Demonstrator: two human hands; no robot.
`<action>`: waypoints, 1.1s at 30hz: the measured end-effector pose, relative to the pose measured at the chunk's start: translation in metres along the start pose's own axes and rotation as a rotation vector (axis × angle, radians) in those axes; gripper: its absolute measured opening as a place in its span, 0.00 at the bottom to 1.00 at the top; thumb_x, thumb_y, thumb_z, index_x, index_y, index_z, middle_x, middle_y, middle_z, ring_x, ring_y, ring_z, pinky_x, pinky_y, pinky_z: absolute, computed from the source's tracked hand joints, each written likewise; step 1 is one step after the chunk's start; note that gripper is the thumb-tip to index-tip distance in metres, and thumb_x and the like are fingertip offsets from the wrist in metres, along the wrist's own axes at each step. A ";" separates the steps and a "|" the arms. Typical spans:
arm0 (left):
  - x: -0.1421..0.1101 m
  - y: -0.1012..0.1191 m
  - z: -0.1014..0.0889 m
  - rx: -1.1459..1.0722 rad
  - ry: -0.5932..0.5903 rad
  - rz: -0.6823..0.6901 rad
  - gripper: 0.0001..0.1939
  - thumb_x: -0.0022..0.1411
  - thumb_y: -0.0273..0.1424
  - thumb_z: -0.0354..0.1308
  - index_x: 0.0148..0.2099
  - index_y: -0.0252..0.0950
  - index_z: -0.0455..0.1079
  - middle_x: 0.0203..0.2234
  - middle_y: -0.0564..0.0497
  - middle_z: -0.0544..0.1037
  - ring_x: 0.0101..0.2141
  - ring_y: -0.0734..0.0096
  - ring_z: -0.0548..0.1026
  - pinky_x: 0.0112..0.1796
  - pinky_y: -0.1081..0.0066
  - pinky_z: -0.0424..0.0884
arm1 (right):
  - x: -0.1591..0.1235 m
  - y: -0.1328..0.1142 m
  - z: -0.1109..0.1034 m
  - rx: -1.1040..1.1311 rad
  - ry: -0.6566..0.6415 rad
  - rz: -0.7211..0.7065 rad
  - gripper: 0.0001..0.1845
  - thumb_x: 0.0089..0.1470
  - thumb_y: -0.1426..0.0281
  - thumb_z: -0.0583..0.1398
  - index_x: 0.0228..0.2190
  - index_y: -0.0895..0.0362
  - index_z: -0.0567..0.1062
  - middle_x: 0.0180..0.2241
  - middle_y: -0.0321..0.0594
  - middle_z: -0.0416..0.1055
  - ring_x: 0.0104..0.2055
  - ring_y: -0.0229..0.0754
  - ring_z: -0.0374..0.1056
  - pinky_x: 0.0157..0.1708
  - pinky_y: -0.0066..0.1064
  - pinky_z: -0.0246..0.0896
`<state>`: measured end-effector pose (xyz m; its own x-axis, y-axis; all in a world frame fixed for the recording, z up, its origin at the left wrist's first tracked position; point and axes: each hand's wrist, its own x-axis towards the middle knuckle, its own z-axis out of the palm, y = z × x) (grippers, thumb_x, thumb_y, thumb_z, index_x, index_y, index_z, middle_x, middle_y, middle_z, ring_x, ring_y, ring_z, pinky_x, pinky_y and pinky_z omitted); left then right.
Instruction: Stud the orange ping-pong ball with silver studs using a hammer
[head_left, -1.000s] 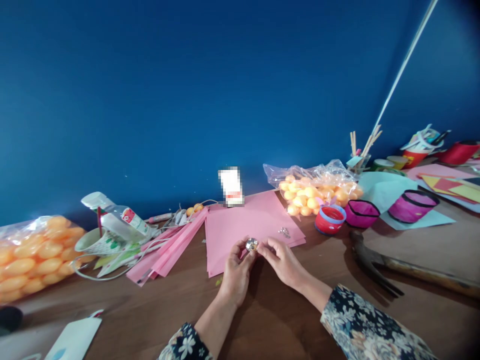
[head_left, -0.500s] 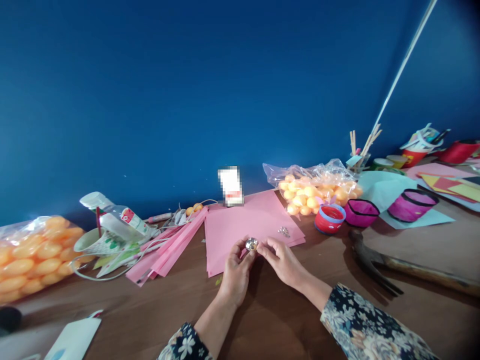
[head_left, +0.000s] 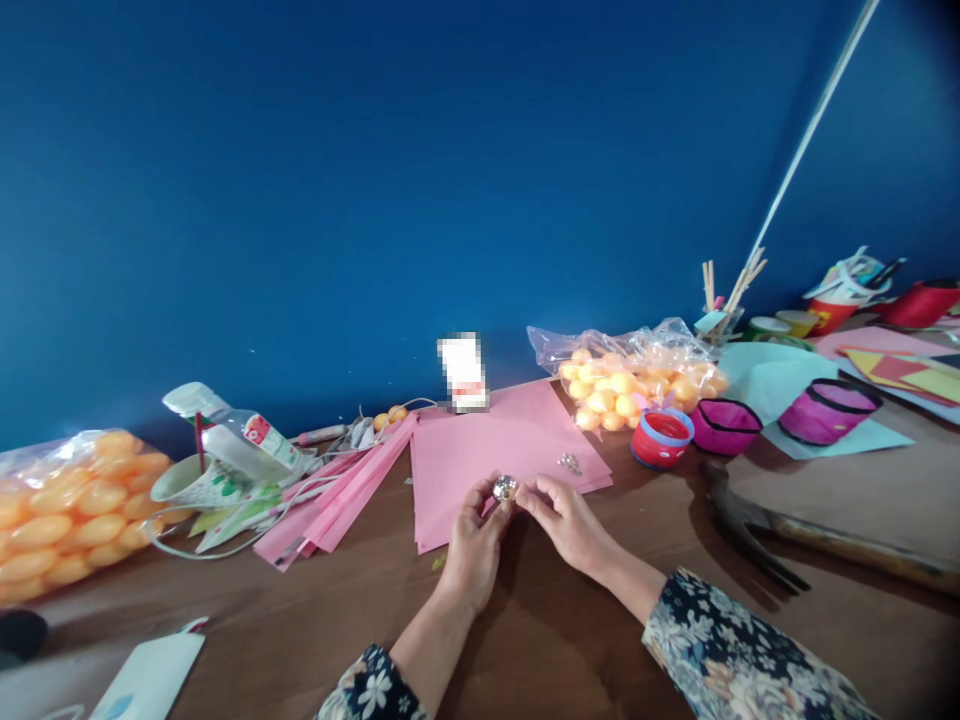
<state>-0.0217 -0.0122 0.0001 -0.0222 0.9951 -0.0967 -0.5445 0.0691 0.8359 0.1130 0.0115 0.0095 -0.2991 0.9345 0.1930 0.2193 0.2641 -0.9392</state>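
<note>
Between my two hands is a small shiny round metal piece (head_left: 505, 488), silver with a golden tint; its exact kind is too small to tell. My left hand (head_left: 474, 550) grips it from the left between thumb and fingers. On the other side, my right hand (head_left: 562, 522) has its thumb and fingertips pinched together at the piece's right edge. Both hands are over the near edge of a pink paper stack (head_left: 480, 450). A little pile of tiny silvery bits (head_left: 569, 463) lies on that paper, beyond my right hand.
A claw hammer (head_left: 757, 520) lies on the right, near a red cup (head_left: 661, 438) and magenta holders (head_left: 724, 427). Bags of orange balls (head_left: 615, 385) stand behind and far left. Pink strips (head_left: 337, 500), a cable and a plastic bottle (head_left: 255, 440) crowd the left; a blue wall rises behind.
Both hands keep the same hold on the metal piece, which appears to have turned only slightly. The view has shifted by a few pixels; everything else stays in place.
</note>
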 end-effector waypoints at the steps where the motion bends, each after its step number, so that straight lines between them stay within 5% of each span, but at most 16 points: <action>1: 0.000 0.000 0.000 -0.003 0.000 -0.004 0.20 0.51 0.27 0.61 0.48 0.37 0.66 0.43 0.48 0.73 0.45 0.66 0.70 0.52 0.62 0.59 | 0.000 0.000 0.000 0.005 -0.003 -0.001 0.13 0.56 0.62 0.52 0.28 0.57 0.70 0.27 0.35 0.69 0.31 0.38 0.63 0.31 0.26 0.56; 33: 0.003 -0.003 -0.002 0.067 0.003 0.026 0.22 0.51 0.28 0.61 0.50 0.38 0.65 0.44 0.47 0.73 0.46 0.65 0.70 0.51 0.61 0.59 | 0.000 0.001 0.000 -0.004 -0.009 0.015 0.13 0.56 0.62 0.53 0.27 0.57 0.69 0.25 0.34 0.67 0.29 0.37 0.62 0.30 0.25 0.55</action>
<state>-0.0221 -0.0100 -0.0035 -0.0379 0.9964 -0.0764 -0.4861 0.0484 0.8726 0.1135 0.0116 0.0087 -0.3042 0.9362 0.1762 0.2272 0.2509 -0.9410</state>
